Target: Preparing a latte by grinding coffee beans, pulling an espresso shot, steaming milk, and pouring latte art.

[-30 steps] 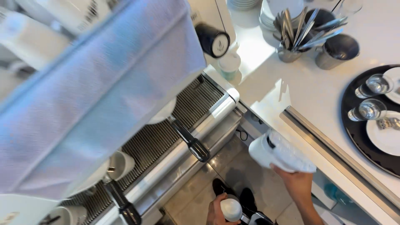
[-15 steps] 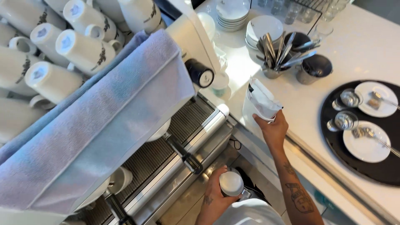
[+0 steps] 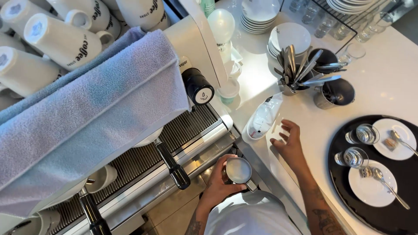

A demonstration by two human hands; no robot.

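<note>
Two hands are at work: a steel milk pitcher (image 3: 238, 170) is gripped by the left hand (image 3: 219, 185) below the surface's front edge, while the right hand (image 3: 288, 143), fingers spread, is just beside the milk pouch (image 3: 264, 116) on that edge.

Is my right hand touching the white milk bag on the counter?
Apart. The head view shows bare counter between the right hand and the milk bag.

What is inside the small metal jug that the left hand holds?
The metal jug in the left hand holds a pale, milky liquid near its rim. The surface covers the bottom, so its depth cannot be seen.
</note>
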